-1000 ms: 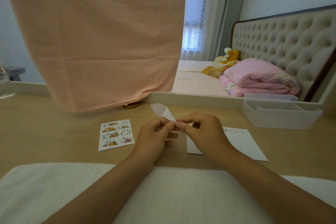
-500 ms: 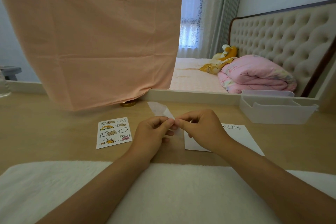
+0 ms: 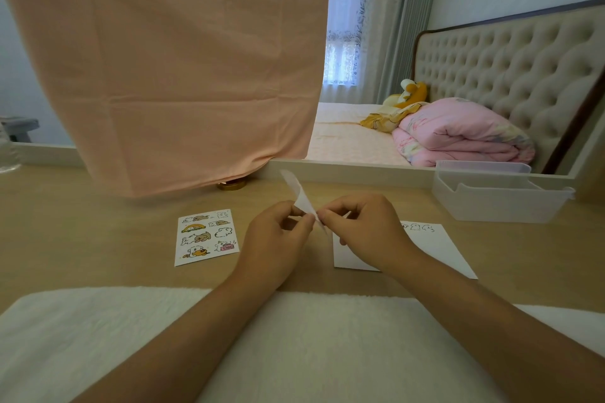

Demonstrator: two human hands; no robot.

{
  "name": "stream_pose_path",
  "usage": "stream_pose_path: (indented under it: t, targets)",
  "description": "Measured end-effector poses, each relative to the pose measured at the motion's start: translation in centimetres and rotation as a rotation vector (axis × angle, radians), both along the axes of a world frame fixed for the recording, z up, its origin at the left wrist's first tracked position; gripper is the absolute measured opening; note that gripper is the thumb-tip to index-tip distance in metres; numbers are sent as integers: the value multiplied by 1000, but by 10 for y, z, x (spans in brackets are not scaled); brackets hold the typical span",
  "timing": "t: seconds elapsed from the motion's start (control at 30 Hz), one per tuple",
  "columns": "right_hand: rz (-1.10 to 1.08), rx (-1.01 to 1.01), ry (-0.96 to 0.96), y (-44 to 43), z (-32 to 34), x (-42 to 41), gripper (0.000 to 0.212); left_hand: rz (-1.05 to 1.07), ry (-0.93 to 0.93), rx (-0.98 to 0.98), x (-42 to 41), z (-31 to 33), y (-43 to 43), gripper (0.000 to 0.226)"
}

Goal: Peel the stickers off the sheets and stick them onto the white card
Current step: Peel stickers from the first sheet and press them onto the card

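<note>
A home bedroom, a bed (image 3: 347, 141) with tufted headboard (image 3: 510, 75); folded pink quilt (image 3: 458, 137), plush toy (image 3: 411, 91); curtained window (image 3: 343, 52), a wooden desk (image 3: 82, 239) in front

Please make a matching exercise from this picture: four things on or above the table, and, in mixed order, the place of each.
1. colourful sticker sheet
2. white card
3. translucent sheet
4. clear plastic bin

a. pinched between the left hand and the right hand
b. far right of the table
c. flat, left of both hands
d. partly hidden by the right hand

Pairs: 1-c, 2-d, 3-a, 4-b
</note>
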State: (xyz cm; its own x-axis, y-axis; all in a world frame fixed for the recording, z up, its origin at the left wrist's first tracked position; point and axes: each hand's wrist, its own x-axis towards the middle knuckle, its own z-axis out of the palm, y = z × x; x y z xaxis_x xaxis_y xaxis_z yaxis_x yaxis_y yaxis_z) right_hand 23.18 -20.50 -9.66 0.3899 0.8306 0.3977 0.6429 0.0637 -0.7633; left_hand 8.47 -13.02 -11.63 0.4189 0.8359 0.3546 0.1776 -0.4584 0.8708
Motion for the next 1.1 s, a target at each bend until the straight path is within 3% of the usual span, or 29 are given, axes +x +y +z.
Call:
stream_pose_path:
  t: [0.17,0.43,0.63,1.1]
  targets:
    - [-3,-1,-11,-1,2,-4,16,-10,-26,-47,0,1,-2,13]
    - [39,-106,248,-3,11,-5,20,-111,-161,-213,-1,5,-5,13]
    - [34,-20,5,-4,8,-7,23,-161,-212,-325,-2,6,-7,13]
    - [134,5,-47,-3,8,1,11,-112,-121,-142,1,3,-1,16]
